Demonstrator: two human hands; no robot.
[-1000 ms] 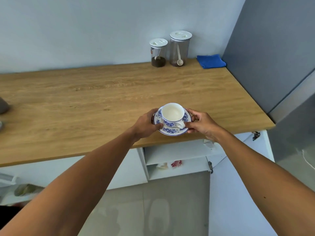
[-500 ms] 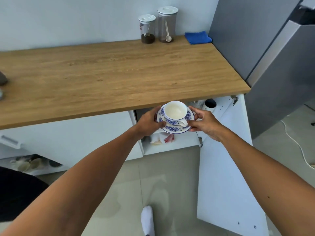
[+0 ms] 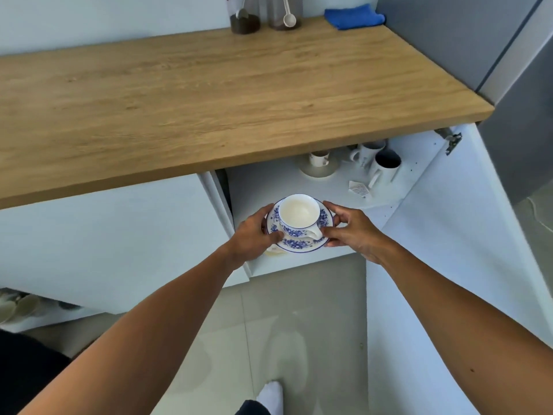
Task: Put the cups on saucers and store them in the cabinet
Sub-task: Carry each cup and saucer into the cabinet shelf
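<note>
A white cup (image 3: 299, 215) with blue flowers stands upright on a matching blue-patterned saucer (image 3: 302, 244). My left hand (image 3: 254, 235) grips the saucer's left rim and my right hand (image 3: 348, 232) grips its right rim. I hold the pair at the front of the open cabinet shelf (image 3: 263, 187), below the wooden counter (image 3: 209, 100). Whether the saucer touches the shelf I cannot tell.
Deeper on the shelf stand a small cup on a saucer (image 3: 319, 164), two white mugs (image 3: 384, 169) and a paper packet (image 3: 357, 188). The cabinet door (image 3: 449, 265) hangs open on the right. Jars (image 3: 245, 16) and a blue cloth (image 3: 354, 16) sit at the counter's back.
Both hands carried the cup and saucer off the counter, down past its front edge to the open cabinet shelf. The view tilted down and the shelf's contents came into sight.
</note>
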